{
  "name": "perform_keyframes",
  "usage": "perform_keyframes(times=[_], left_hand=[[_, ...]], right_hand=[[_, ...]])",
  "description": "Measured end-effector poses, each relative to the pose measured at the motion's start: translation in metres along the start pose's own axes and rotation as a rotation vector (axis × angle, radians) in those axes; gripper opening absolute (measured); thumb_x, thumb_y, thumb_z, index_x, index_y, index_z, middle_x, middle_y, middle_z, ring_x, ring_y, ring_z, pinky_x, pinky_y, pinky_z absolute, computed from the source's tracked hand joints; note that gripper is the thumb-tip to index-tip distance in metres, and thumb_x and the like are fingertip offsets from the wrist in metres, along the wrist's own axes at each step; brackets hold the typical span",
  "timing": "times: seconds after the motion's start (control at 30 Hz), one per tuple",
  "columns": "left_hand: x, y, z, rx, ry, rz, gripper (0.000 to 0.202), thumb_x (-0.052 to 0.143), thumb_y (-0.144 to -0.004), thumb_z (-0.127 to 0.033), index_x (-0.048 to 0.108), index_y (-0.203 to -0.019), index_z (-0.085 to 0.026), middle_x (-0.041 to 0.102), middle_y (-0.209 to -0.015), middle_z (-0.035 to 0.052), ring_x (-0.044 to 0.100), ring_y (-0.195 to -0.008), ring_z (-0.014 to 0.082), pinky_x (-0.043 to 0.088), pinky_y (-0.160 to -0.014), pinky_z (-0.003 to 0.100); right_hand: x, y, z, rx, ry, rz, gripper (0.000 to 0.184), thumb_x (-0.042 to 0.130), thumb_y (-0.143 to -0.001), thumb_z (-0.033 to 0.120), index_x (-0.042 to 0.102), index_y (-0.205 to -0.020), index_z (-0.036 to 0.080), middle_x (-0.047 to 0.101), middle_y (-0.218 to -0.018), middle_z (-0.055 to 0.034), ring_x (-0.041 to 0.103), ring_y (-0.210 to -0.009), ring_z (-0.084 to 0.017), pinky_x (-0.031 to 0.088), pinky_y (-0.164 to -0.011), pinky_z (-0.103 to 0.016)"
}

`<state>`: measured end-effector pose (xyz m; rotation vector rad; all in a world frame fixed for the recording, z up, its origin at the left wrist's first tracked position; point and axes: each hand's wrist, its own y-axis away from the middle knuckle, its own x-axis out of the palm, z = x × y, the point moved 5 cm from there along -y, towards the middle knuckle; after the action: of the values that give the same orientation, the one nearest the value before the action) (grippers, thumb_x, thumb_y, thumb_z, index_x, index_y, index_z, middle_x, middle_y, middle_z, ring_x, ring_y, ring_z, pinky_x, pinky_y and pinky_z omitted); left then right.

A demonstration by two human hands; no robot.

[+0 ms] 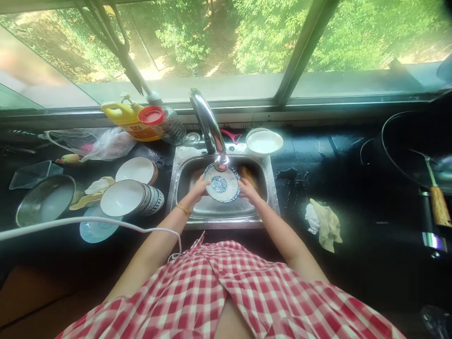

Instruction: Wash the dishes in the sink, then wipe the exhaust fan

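A white plate (222, 185) with a blue pattern and blue rim is held over the steel sink (259, 213), right under the spout of the chrome tap (208, 123). My left hand (198, 188) grips the plate's left edge, fingers curled round it. My right hand (247, 188) is at the plate's right edge, fingers closed; something brownish shows just behind it, too blurred to name. A gold bangle (183, 209) sits on my left wrist.
On the dark counter left of the sink lie stacked white bowls (130, 197), white plates (138, 169), a steel bowl (45, 200), a yellow bottle (129, 120) and a plastic bag (95, 143). A white bowl (264, 141) stands behind the sink. Right: crumpled cloth (326, 223), a wok (416, 146).
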<state>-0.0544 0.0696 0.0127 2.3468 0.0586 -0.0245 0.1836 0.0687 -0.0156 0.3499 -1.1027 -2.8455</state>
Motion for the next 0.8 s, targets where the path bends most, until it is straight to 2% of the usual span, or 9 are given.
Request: perform_keyframes(times=[0.1,0.23,0.3,0.4,0.47,0.53,0.6,0.7,0.8], left_hand=[[0.014,-0.003,-0.010,0.077,-0.103,0.062,0.058,0.070,-0.075,-0.030,0.059,-0.131,-0.022,0.072,-0.103,0.0115,0.070,-0.097,0.0339,0.059,-0.083,0.048],[0.043,-0.006,-0.032,0.402,-0.533,-0.106,0.054,0.067,-0.079,-0.022,0.061,-0.132,-0.018,0.066,-0.125,0.0188,0.056,-0.127,0.0405,0.040,-0.110,0.056],[0.071,-0.001,-0.036,0.621,-0.729,-0.088,0.055,0.065,-0.080,-0.019,0.060,-0.135,-0.020,0.055,-0.144,0.0185,0.041,-0.141,0.0395,0.025,-0.118,0.059],[0.114,0.011,-0.021,0.865,-0.923,0.253,0.056,0.068,-0.078,-0.022,0.062,-0.134,-0.025,0.042,-0.157,0.0141,0.029,-0.149,0.0371,0.014,-0.121,0.060],[0.123,0.018,-0.005,0.880,-0.983,0.487,0.054,0.070,-0.077,-0.027,0.065,-0.131,-0.025,0.044,-0.156,0.0139,0.032,-0.148,0.0368,0.019,-0.121,0.056],[0.112,0.019,0.005,0.827,-1.003,0.587,0.047,0.070,-0.078,-0.029,0.069,-0.125,-0.027,0.050,-0.152,0.0116,0.036,-0.146,0.0347,0.020,-0.121,0.052],[0.085,0.013,0.001,0.787,-0.971,0.522,0.041,0.070,-0.078,-0.026,0.072,-0.119,-0.031,0.053,-0.149,0.0077,0.036,-0.146,0.0324,0.013,-0.123,0.053],[0.030,-0.009,-0.027,0.748,-0.824,0.169,0.051,0.073,-0.075,-0.020,0.067,-0.125,-0.029,0.045,-0.155,0.0081,0.026,-0.151,0.0330,0.004,-0.125,0.053],[-0.029,-0.043,-0.063,0.595,-0.570,-0.246,0.075,0.067,-0.081,-0.016,0.040,-0.150,-0.017,0.022,-0.166,0.0154,0.014,-0.155,0.0312,0.006,-0.126,0.047]], right_hand=[[0.007,0.015,-0.013,0.268,-0.259,0.164,0.017,0.062,-0.084,0.027,0.062,-0.095,0.015,0.066,-0.068,-0.0044,0.056,-0.052,-0.016,0.048,-0.048,-0.027],[-0.017,0.025,-0.010,0.232,-0.283,0.045,0.021,0.057,-0.070,0.007,0.059,-0.090,0.015,0.058,-0.056,0.0023,0.051,-0.043,-0.012,0.037,-0.038,-0.019],[-0.031,0.030,-0.008,0.207,-0.260,-0.011,0.022,0.055,-0.066,0.007,0.059,-0.087,0.015,0.058,-0.055,0.0022,0.051,-0.042,-0.012,0.036,-0.037,-0.020],[-0.044,0.040,-0.010,0.198,-0.210,-0.026,0.022,0.054,-0.063,0.009,0.060,-0.084,0.016,0.058,-0.053,0.0019,0.051,-0.040,-0.014,0.035,-0.035,-0.022],[-0.046,0.045,-0.014,0.200,-0.183,-0.010,0.025,0.054,-0.062,0.010,0.061,-0.085,0.016,0.058,-0.053,0.0014,0.051,-0.040,-0.014,0.034,-0.035,-0.023],[-0.048,0.047,-0.019,0.202,-0.151,-0.017,0.028,0.053,-0.062,0.010,0.062,-0.088,0.015,0.058,-0.053,0.0009,0.052,-0.041,-0.015,0.035,-0.036,-0.024],[-0.050,0.044,-0.020,0.189,-0.111,-0.066,0.030,0.053,-0.063,0.009,0.062,-0.091,0.015,0.059,-0.054,0.0005,0.053,-0.042,-0.016,0.038,-0.037,-0.024],[-0.045,0.038,-0.018,0.182,-0.103,-0.125,0.033,0.054,-0.066,0.009,0.062,-0.097,0.016,0.060,-0.057,0.0006,0.052,-0.042,-0.014,0.040,-0.039,-0.023],[-0.020,0.034,-0.013,0.231,-0.140,-0.033,0.029,0.054,-0.070,0.011,0.060,-0.099,0.014,0.057,-0.054,0.0008,0.052,-0.042,-0.013,0.039,-0.037,-0.021]])
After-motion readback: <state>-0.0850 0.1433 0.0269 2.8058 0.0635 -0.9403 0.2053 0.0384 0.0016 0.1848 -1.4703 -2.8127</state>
